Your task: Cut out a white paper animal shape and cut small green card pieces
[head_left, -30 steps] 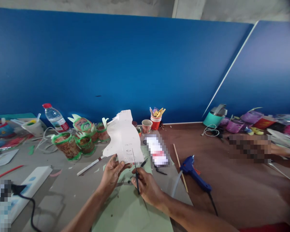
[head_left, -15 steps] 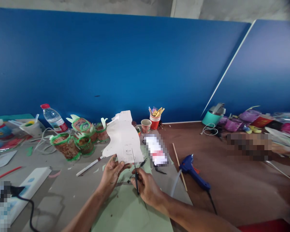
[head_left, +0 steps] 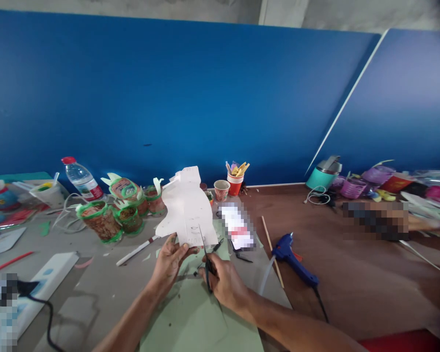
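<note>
One wavy-edged paper sheet (head_left: 188, 208) is being pinched by the left hand (head_left: 171, 259); the right hand (head_left: 223, 281) is gripping slim, dark-handled scissors (head_left: 208, 274).

Left hand (head_left: 171, 261), lower centre of frame: fingers (head_left: 182, 251) set in a pinch. Right hand (head_left: 227, 282), just right of it: curled in a closed grip. Left forearm (head_left: 132, 313) and right forearm (head_left: 286, 322) bare, angled inward from the bottom edge.

I read this as a craft workshop. Clock centred on my left hand (head_left: 171, 259): scissors (head_left: 208, 275) and glue gun (head_left: 297, 264) at three o'clock, green-rimmed brown pots (head_left: 101, 226) at ten, blue partition (head_left: 190, 98) at twelve, bare concrete (head_left: 205, 8) above.
</note>
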{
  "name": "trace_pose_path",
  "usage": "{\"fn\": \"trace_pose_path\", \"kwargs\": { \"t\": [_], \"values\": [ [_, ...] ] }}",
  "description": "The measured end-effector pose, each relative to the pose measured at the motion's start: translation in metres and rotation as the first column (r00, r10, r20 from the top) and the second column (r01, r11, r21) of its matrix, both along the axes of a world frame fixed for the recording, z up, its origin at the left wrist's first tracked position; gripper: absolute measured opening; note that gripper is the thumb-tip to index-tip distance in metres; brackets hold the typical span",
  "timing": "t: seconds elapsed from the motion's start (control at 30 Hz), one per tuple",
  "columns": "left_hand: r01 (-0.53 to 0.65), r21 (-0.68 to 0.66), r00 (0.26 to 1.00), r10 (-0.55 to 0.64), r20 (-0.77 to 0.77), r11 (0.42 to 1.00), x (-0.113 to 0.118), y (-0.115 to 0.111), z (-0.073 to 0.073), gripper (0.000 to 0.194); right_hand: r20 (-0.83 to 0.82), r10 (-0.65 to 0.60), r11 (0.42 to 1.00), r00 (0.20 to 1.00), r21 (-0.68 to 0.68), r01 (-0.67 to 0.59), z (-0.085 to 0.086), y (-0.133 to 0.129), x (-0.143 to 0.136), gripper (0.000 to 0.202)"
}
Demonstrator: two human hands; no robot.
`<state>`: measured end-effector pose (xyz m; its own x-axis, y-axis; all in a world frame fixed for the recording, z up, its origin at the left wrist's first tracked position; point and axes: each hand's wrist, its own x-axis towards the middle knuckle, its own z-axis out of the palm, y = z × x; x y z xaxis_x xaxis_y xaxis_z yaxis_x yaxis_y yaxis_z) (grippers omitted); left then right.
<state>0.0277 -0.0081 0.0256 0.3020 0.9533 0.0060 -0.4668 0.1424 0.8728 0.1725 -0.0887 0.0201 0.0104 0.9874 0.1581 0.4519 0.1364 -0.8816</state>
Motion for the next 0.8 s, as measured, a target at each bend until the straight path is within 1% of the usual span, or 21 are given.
{"fn": "trace_pose_path", "kwargs": {
  "t": [0.2,0.3,0.4,0.57,0.63,0.7,0.8],
  "values": [
    [0.004,0.010,1.000,-0.004,0.007,1.000,-0.0013,0.0026,-0.0043,0.041,0.050,0.000,1.000,0.999,-0.014,0.001,0.0002,0.0003,0.0014,0.011],
    [0.008,0.028,1.000,-0.009,0.015,1.000,-0.0019,0.0031,-0.0055,0.037,0.061,0.002,1.000,0.998,0.001,-0.002,0.0011,-0.0004,0.0020,0.011],
    [0.011,0.019,1.000,-0.012,0.013,1.000,-0.0020,0.0024,-0.0043,0.034,0.078,-0.001,1.000,0.997,0.015,0.000,0.0028,-0.0013,0.0022,0.012],
    [0.006,0.007,1.000,-0.006,0.000,1.000,-0.0010,0.0010,-0.0005,0.037,0.070,-0.005,1.000,0.998,0.017,0.004,0.0024,-0.0009,0.0019,0.013],
    [0.002,0.008,1.000,-0.002,0.005,1.000,-0.0008,0.0012,-0.0001,0.038,0.041,-0.011,1.000,0.999,0.023,0.010,0.0006,-0.0005,0.0008,0.013],
    [-0.009,-0.003,1.000,0.009,0.018,1.000,-0.0010,0.0017,-0.0009,0.040,-0.025,-0.017,1.000,1.000,0.010,0.017,-0.0007,-0.0006,-0.0009,0.011],
    [-0.015,-0.019,0.999,0.016,0.044,1.000,-0.0019,0.0022,-0.0033,0.040,-0.218,0.012,0.997,0.976,-0.071,-0.028,0.0006,-0.0024,-0.0021,0.010]
  ]
}}
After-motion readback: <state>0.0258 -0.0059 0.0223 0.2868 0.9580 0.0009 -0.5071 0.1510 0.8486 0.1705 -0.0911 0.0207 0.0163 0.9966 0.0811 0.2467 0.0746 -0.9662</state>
